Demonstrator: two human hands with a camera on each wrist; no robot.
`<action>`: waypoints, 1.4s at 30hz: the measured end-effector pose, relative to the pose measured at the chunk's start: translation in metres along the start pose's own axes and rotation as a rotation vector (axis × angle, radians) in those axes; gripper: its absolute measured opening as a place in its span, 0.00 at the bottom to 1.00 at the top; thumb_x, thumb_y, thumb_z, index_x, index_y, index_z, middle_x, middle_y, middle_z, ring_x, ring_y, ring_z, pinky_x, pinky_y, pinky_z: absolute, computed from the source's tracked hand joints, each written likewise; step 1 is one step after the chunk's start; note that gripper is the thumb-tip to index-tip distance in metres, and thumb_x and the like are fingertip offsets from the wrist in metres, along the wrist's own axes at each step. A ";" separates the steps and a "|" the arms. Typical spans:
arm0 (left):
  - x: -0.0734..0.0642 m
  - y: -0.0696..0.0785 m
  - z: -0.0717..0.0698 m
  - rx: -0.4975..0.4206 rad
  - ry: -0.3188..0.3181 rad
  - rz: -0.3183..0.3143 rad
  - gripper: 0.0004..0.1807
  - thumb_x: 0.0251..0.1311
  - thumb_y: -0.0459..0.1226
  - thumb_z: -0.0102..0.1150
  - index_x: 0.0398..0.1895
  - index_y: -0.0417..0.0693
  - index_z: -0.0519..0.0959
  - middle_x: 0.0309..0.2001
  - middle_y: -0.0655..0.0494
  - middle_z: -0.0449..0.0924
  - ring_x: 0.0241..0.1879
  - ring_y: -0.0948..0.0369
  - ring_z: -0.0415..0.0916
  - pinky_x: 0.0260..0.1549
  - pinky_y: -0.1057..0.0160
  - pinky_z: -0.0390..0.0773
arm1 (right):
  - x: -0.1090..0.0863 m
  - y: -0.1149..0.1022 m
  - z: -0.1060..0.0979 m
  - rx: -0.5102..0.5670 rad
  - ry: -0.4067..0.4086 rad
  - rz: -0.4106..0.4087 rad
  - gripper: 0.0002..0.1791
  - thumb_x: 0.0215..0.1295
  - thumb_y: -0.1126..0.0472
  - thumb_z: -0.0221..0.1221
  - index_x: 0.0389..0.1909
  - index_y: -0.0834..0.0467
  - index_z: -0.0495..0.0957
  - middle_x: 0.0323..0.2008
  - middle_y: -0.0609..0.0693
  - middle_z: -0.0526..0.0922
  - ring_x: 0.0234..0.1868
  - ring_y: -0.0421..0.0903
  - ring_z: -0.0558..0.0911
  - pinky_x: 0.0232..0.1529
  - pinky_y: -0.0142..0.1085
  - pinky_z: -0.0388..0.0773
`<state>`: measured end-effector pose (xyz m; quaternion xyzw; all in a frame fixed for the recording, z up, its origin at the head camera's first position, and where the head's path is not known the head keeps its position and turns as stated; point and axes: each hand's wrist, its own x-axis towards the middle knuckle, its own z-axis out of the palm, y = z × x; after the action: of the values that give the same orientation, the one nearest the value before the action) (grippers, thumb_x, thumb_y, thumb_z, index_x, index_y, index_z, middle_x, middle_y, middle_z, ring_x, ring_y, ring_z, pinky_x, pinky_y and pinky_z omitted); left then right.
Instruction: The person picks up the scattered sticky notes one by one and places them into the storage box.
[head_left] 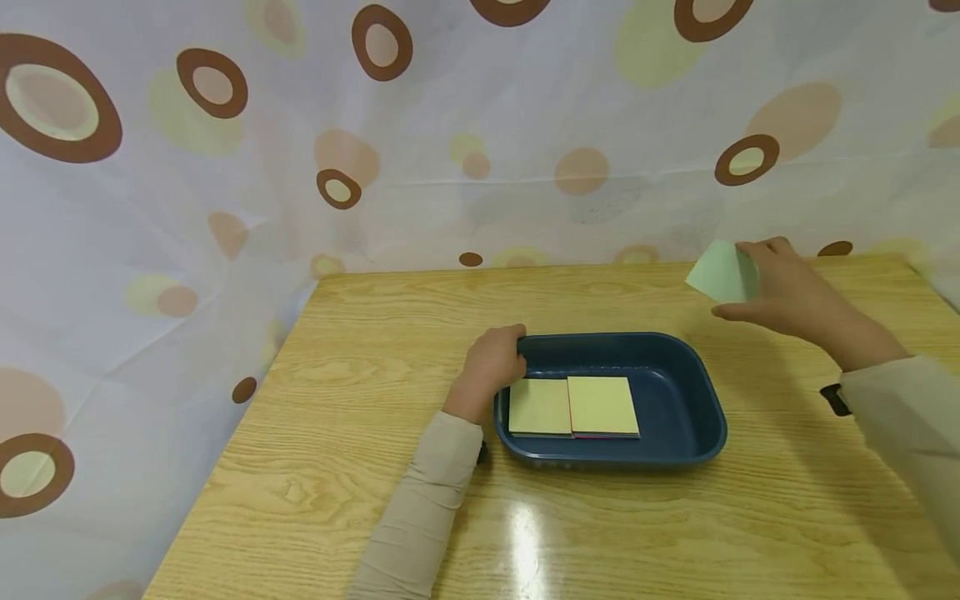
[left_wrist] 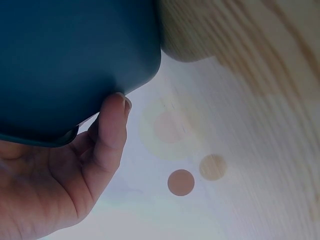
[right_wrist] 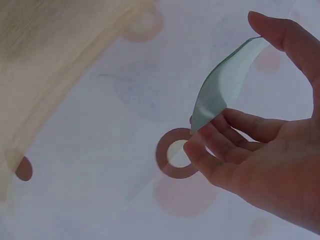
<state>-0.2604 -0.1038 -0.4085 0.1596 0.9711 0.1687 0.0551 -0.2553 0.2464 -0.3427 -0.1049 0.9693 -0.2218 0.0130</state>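
Observation:
A dark blue rectangular tray (head_left: 678,417) stands on the table, and my left hand (head_left: 489,371) grips the rim at its left end. In the left wrist view the thumb (left_wrist: 114,120) lies against the tray's outer wall (left_wrist: 75,60). Two pale yellow sticky note pads (head_left: 540,407) lie side by side in the tray's left part. Up to the right of the tray, my right hand (head_left: 795,292) holds a light green paper square (head_left: 723,273) like a sticky note. The right wrist view shows this paper (right_wrist: 220,90) bowed between thumb and fingers.
The light wood table (head_left: 360,375) carries the tray near its middle. Behind it and along the left hangs a white cloth (head_left: 465,100) with brown, peach and yellow circles. A bright reflection lies on the wood in front of the tray.

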 end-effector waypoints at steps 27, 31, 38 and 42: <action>0.000 0.006 -0.003 0.003 -0.011 -0.015 0.17 0.61 0.29 0.55 0.53 0.45 0.76 0.46 0.49 0.81 0.33 0.59 0.73 0.30 0.63 0.74 | -0.015 -0.102 0.043 -0.053 -0.252 -0.342 0.41 0.48 0.55 0.74 0.61 0.68 0.69 0.52 0.60 0.74 0.43 0.51 0.75 0.39 0.44 0.74; 0.002 0.009 -0.003 -0.004 -0.019 -0.021 0.18 0.60 0.29 0.54 0.54 0.45 0.76 0.46 0.49 0.81 0.31 0.59 0.72 0.28 0.64 0.73 | -0.013 -0.108 0.051 -0.095 -0.274 -0.378 0.39 0.45 0.56 0.75 0.58 0.68 0.71 0.50 0.58 0.75 0.41 0.50 0.75 0.40 0.44 0.74; 0.004 0.013 -0.001 -0.012 -0.036 -0.028 0.21 0.61 0.29 0.54 0.58 0.45 0.75 0.49 0.48 0.80 0.31 0.59 0.71 0.26 0.64 0.71 | -0.012 -0.113 0.064 -0.203 -0.380 -0.380 0.42 0.43 0.54 0.76 0.58 0.69 0.70 0.49 0.58 0.74 0.43 0.51 0.77 0.43 0.46 0.75; 0.003 0.015 -0.001 -0.012 -0.038 -0.026 0.20 0.61 0.29 0.54 0.58 0.45 0.75 0.48 0.49 0.81 0.31 0.59 0.71 0.26 0.65 0.71 | -0.014 -0.116 0.070 -0.244 -0.440 -0.364 0.43 0.43 0.53 0.76 0.58 0.70 0.70 0.50 0.59 0.73 0.45 0.53 0.77 0.44 0.46 0.76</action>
<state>-0.2592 -0.0892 -0.4029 0.1498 0.9708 0.1710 0.0766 -0.2138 0.1179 -0.3558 -0.3232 0.9280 -0.0745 0.1698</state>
